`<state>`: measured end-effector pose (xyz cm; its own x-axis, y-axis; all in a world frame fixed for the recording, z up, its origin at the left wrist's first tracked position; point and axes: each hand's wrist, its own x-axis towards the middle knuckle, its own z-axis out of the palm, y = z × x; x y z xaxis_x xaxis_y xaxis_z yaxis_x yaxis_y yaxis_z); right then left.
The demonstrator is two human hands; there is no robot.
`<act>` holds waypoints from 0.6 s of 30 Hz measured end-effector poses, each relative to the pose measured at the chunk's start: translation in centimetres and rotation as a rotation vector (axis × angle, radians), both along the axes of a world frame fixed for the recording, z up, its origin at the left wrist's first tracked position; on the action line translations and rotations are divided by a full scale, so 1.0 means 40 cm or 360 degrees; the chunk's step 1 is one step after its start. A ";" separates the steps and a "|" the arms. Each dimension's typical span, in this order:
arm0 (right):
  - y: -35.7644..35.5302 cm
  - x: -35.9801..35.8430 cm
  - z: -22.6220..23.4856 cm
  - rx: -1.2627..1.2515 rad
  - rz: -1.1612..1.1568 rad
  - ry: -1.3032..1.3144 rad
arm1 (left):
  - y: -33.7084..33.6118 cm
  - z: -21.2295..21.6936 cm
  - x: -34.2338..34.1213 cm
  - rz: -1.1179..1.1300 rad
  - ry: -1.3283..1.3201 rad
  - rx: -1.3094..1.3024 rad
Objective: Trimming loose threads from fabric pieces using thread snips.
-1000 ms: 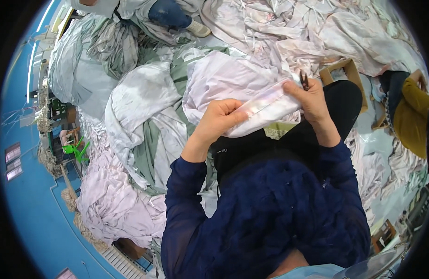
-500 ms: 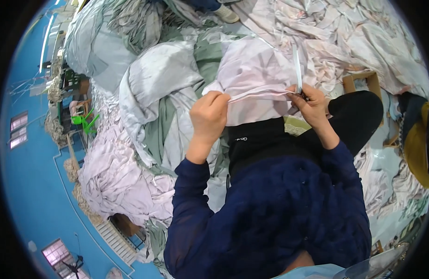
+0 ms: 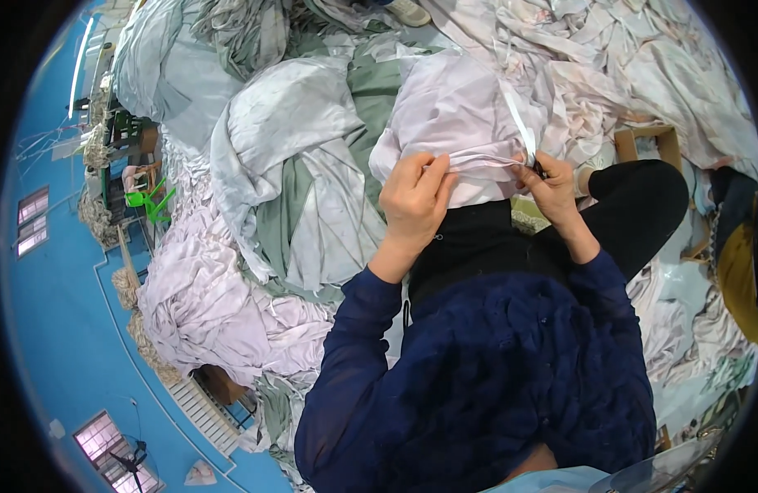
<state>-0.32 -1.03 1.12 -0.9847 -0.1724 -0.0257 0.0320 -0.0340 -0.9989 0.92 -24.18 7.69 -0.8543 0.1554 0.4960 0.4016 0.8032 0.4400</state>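
Left hand (image 3: pixel 413 195) pinches a folded edge of the pale lilac cotton cloth piece (image 3: pixel 461 111); fingers curled over the fold, thumb under, grip pressed together on the fabric; right hand (image 3: pixel 552 182) pinches the same edge at its other end, fingertips closed on the cloth with a small dark tool (image 3: pixel 538 170) between them, kind not clear; the edge runs taut between both hands; a narrow white fabric strip (image 3: pixel 519 123) lies diagonally on the cloth, ending near the right hand; the cloth sits over the person's lap, on black trousers (image 3: pixel 634 201), just in front of the dark blue knitted sleeves (image 3: pixel 346 345); to the left, touching the cloth, a heap of white and sage-green sheets (image 3: pixel 297 172); further left and lower, a pile of light pink fabric (image 3: pixel 206 304); blue floor (image 3: pixel 58 345) beyond; a bright green plastic chair (image 3: pixel 149 201) by the pile edge, well apart from the hands.
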 end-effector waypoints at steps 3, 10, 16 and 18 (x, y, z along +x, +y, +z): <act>0.007 -0.001 -0.009 -0.0018 0.0001 -0.0033 | -0.007 -0.020 -0.006 -0.0075 0.0102 -0.0084; 0.012 -0.003 -0.028 -0.0124 -0.0014 -0.0179 | -0.018 -0.041 -0.001 -0.0041 0.0067 0.0092; 0.012 -0.005 -0.028 -0.0177 -0.0055 -0.0197 | 0.017 -0.003 -0.007 -0.0086 -0.0040 0.0098; 0.012 -0.005 -0.026 -0.0169 -0.0048 -0.0203 | 0.019 -0.004 -0.009 -0.0025 -0.0170 0.0100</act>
